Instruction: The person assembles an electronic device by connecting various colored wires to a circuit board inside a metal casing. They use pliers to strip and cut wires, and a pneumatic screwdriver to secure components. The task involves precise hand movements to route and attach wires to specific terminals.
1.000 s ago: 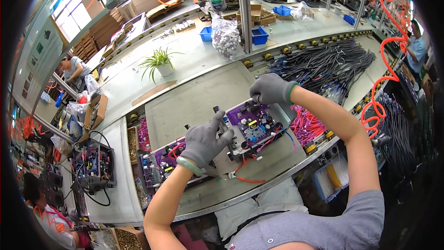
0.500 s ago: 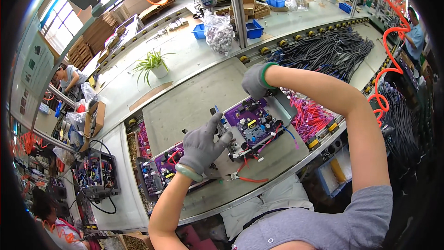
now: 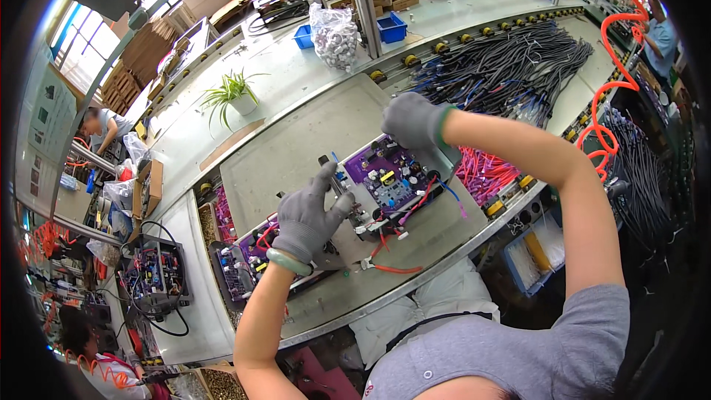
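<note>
Purple board sits in its open case, wires loose, both gloved hands on the work
At the frame's centre the board (image 3: 386,179) lies in a metal case (image 3: 445,164), apparently seated, yet wires (image 3: 452,197) dangle unconnected and no cover is on, so finishing seems left; the right hand (image 3: 413,120) curls over the upper right corner, its grasp hidden; the left hand (image 3: 305,218) spreads thumb and forefinger by the left edge, whether gripping I cannot tell

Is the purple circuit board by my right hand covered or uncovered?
Uncovered: the circuit board shows its purple surface and small parts from above.
</note>
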Demonstrator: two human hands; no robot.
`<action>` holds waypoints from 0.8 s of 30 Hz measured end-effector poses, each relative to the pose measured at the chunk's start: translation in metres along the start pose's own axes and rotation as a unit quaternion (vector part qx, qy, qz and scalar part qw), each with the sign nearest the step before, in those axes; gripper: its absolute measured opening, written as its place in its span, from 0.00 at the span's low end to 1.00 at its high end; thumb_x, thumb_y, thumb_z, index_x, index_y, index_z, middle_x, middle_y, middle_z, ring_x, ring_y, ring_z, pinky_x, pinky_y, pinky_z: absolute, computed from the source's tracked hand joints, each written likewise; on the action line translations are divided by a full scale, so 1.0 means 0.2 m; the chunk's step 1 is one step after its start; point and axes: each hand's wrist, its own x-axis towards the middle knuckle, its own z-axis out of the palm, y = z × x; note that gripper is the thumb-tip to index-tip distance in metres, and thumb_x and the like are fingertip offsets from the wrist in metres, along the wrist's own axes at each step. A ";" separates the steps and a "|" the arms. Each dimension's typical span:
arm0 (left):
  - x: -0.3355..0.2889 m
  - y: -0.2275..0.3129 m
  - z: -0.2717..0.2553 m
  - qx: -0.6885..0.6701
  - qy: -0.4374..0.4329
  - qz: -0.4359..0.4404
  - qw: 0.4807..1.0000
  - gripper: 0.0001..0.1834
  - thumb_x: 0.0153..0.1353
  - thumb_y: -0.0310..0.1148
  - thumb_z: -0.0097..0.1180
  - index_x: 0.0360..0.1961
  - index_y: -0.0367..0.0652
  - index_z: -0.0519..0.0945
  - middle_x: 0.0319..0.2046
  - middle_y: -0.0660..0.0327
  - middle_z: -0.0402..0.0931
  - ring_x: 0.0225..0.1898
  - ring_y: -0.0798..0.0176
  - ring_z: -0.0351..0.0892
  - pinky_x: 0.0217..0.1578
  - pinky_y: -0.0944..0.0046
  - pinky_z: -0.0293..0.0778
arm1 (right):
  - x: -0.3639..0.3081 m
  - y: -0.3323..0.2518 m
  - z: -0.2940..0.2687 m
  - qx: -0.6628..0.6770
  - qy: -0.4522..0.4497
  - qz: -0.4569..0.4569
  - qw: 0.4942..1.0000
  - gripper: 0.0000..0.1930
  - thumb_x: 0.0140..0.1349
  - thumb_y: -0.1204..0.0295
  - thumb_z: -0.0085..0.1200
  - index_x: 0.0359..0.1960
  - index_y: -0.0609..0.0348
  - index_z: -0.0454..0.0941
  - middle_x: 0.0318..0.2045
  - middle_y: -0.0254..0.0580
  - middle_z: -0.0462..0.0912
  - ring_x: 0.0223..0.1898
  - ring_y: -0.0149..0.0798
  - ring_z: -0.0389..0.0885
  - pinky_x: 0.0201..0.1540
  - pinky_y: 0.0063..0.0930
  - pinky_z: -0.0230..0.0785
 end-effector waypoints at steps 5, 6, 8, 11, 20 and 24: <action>-0.02 -0.01 0.00 0.013 0.066 0.031 0.997 0.32 0.59 0.52 0.59 0.61 0.48 0.71 0.55 0.47 0.74 0.50 0.44 0.79 0.48 0.47 0.76 | -0.60 0.02 0.26 0.094 0.471 -0.065 0.875 0.18 0.55 0.73 0.57 0.49 0.46 0.77 0.35 0.36 0.77 0.32 0.38 0.77 0.32 0.34 0.66; -0.02 -0.01 0.00 0.027 0.085 0.030 0.996 0.31 0.59 0.51 0.59 0.60 0.48 0.72 0.55 0.47 0.74 0.52 0.44 0.78 0.49 0.47 0.75 | -0.68 -0.01 0.31 0.090 0.463 -0.074 0.879 0.20 0.56 0.71 0.57 0.52 0.43 0.76 0.31 0.35 0.74 0.29 0.39 0.74 0.31 0.36 0.64; 0.03 0.11 -0.01 0.017 0.137 0.031 0.990 0.26 0.59 0.48 0.59 0.55 0.47 0.76 0.54 0.46 0.74 0.55 0.41 0.74 0.56 0.47 0.71 | -0.77 -0.08 0.50 0.061 0.443 -0.100 0.889 0.20 0.59 0.68 0.54 0.55 0.40 0.77 0.29 0.32 0.72 0.36 0.38 0.74 0.43 0.36 0.67; 0.14 0.39 0.00 -0.012 0.137 0.175 0.975 0.25 0.55 0.46 0.63 0.51 0.43 0.78 0.48 0.47 0.76 0.50 0.45 0.76 0.53 0.49 0.71 | -0.76 -0.19 0.51 0.033 0.418 -0.134 0.898 0.13 0.57 0.67 0.55 0.45 0.42 0.79 0.28 0.29 0.73 0.36 0.36 0.75 0.52 0.35 0.64; -0.18 0.64 0.32 0.090 -0.336 0.266 0.899 0.18 0.60 0.49 0.51 0.38 0.46 0.78 0.39 0.53 0.78 0.35 0.50 0.82 0.39 0.52 0.75 | -0.33 -0.02 0.24 0.315 0.424 -0.137 0.838 0.07 0.61 0.62 0.59 0.39 0.43 0.83 0.26 0.36 0.83 0.28 0.45 0.79 0.44 0.38 0.69; -0.20 0.57 0.11 -0.045 -0.204 0.302 0.930 0.15 0.61 0.45 0.52 0.43 0.51 0.81 0.40 0.58 0.79 0.36 0.51 0.82 0.37 0.52 0.76 | -0.31 -0.04 0.25 0.341 0.409 -0.130 0.836 0.05 0.63 0.62 0.58 0.34 0.43 0.85 0.24 0.37 0.83 0.27 0.46 0.80 0.43 0.39 0.69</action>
